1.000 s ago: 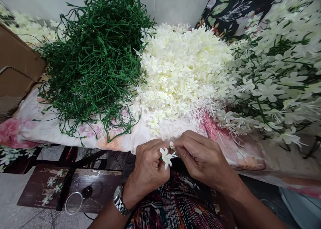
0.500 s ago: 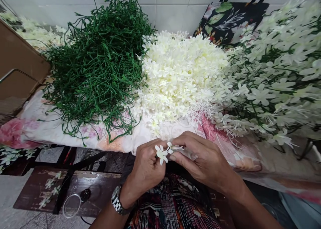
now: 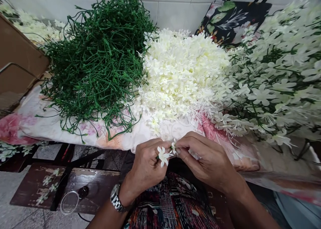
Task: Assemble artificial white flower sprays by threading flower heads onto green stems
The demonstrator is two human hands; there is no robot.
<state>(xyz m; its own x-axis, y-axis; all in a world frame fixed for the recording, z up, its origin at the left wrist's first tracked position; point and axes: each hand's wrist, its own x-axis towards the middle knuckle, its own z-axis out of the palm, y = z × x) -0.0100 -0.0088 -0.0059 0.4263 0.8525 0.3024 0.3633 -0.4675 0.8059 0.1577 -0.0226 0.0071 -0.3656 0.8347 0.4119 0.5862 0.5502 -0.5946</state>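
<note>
My left hand point(image 3: 150, 160) is closed round a green artificial flower stem, mostly hidden in the fingers. An open white flower point(image 3: 164, 156) shows in front of that hand's knuckles. A second, smaller white flower point(image 3: 173, 146) sits between my two hands. The thumb and forefinger of my right hand point(image 3: 203, 158) are pinched at this flower, on a thin white stamen that shows only in part. Beyond my hands lie a heap of loose white flower heads point(image 3: 183, 71), a pile of bare green stems point(image 3: 100, 61) and some white stamens point(image 3: 197, 111).
A large mass of white flowers on stems point(image 3: 276, 78) fills the right side. A floral cloth point(image 3: 120, 140) covers the table. A cardboard box point(image 3: 20, 65) stands at left, a floral bag point(image 3: 235, 21) at the back. A clear plastic ring point(image 3: 69, 202) rests on the dark bench point(image 3: 97, 182).
My right fingertips have moved slightly right and now pinch closer round the second flower's stamen, which shows less. My left hand still holds the stem, nearly in place. The view has shifted a little.
</note>
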